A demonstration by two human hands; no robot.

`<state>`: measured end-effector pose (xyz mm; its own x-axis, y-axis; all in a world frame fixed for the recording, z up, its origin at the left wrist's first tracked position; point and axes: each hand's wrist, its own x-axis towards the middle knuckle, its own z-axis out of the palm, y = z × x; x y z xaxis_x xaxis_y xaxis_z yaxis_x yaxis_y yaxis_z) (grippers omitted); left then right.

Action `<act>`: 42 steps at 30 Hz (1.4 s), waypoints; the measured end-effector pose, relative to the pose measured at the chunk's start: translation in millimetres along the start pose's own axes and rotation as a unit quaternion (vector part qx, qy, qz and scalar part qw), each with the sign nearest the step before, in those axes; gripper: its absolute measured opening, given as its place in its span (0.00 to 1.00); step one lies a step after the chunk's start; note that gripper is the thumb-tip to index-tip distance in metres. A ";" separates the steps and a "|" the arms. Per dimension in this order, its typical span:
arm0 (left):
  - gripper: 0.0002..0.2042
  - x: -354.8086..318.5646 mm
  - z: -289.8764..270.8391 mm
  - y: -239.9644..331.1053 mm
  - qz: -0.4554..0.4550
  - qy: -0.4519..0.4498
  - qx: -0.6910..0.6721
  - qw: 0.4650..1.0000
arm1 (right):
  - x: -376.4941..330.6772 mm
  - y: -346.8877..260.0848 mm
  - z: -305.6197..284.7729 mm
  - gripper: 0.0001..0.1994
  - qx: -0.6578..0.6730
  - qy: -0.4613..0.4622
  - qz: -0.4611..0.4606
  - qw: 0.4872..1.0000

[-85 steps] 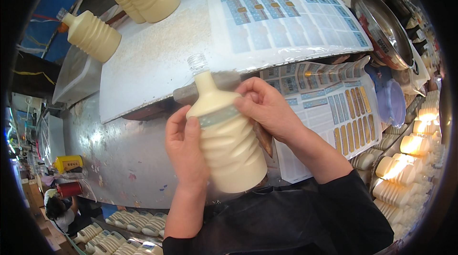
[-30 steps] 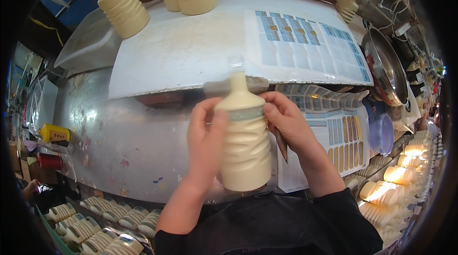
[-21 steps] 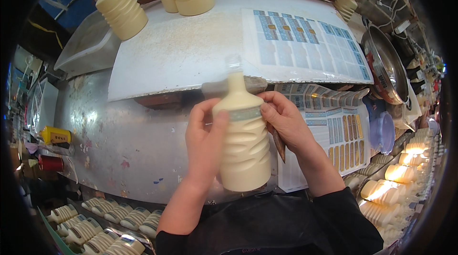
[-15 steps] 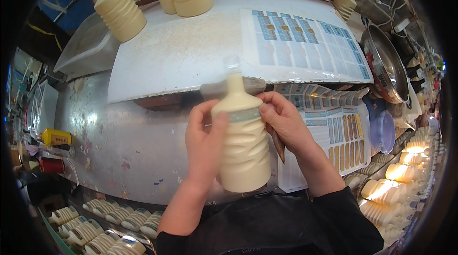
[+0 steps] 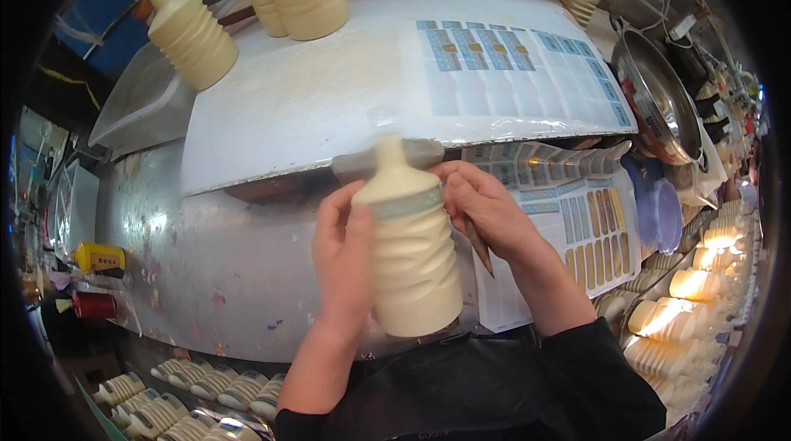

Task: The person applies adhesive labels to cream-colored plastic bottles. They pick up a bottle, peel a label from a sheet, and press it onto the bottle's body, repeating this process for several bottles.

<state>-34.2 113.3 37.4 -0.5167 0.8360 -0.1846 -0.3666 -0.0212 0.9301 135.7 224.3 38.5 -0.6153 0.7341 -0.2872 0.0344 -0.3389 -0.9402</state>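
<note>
Watching this from across the bench: the cream bottle (image 5: 416, 288) is right in front of the person's chest, neck pointing away and leaning a touch to the left, between both hands. What's just changed is small: compared with 0.5 seconds ago, the thumbs sit further apart, so more of the blue-grey strip (image 5: 408, 205) shows across the bottle's shoulder. To me that reads as the middle being down well enough and the work sitting at the 2 ends now, though I can't tell if either end is fully stuck. Left hand (image 5: 340, 251) is clamped on the bottle's left side, thumb in front, fingers round the back. Right hand (image 5: 488, 208) is curled at the bottle's right shoulder, closed on a brown pointed tool (image 5: 479, 250) that pokes out below it; how hard its fingertips press the bottle, can't say. The neck is a blur, so I reckon the bottle is being moved a bit. Just beyond the bottle there's a grey block (image 5: 350, 166), then the white board (image 5: 272, 124) further off, and to the bottle's right a sheet of gold and blue labels (image 5: 504, 299), partly under the right forearm.
</note>
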 end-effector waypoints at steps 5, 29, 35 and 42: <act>0.16 -1.6 3.1 0.2 0.016 -0.007 0.028 0.999 | 3.6 10.7 2.0 0.15 -0.025 0.022 -0.018 0.999; 0.21 2.4 -15.6 -8.5 0.039 -0.063 0.033 0.997 | -2.3 -46.5 -6.1 0.16 0.078 0.075 -0.099 0.989; 0.19 -0.2 -2.7 1.7 0.007 -0.060 0.042 0.997 | 7.1 -54.4 69.6 0.18 -0.234 0.101 -0.266 0.930; 0.22 1.5 -12.6 -11.5 -0.002 -0.043 0.032 0.999 | 18.8 -15.9 24.2 0.18 -0.331 0.194 -0.282 0.879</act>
<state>-40.5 107.9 22.4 -0.4462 0.8802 -0.1620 -0.3171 0.0137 0.9483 104.5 229.3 52.5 -0.3710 0.8644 0.3395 0.3397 0.4665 -0.8167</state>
